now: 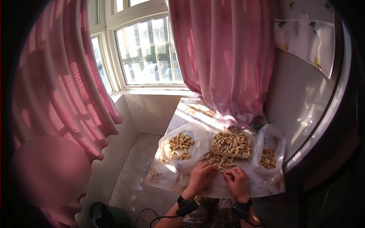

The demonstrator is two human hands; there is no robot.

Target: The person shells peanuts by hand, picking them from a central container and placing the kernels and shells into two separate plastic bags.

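Observation:
Loose peanuts in their shells (pixel 220 160) form a small pile on the table in front of both hands. My left hand (pixel 201 176) is at the near left of this pile, its fingers bent and pressed together; what they hold is hidden. My right hand (pixel 237 181) is close beside it, thumb and fingers pinched around a peanut (pixel 227 174) at the pile's near edge. Behind the pile stands a clear plastic tray (pixel 249 155) full of peanuts. An open plastic bag with peanuts (pixel 197 133) lies on the left, and another plastic bag (pixel 280 142) holds peanuts on the right.
A patterned cloth (pixel 167 178) covers the table, which stands by a pink curtain (pixel 228 57) and a window (pixel 148 53). A grey panel (pixel 292 98) rises along the right. A dark bin-like container (pixel 118 216) is on the floor at lower left, with a black cable nearby.

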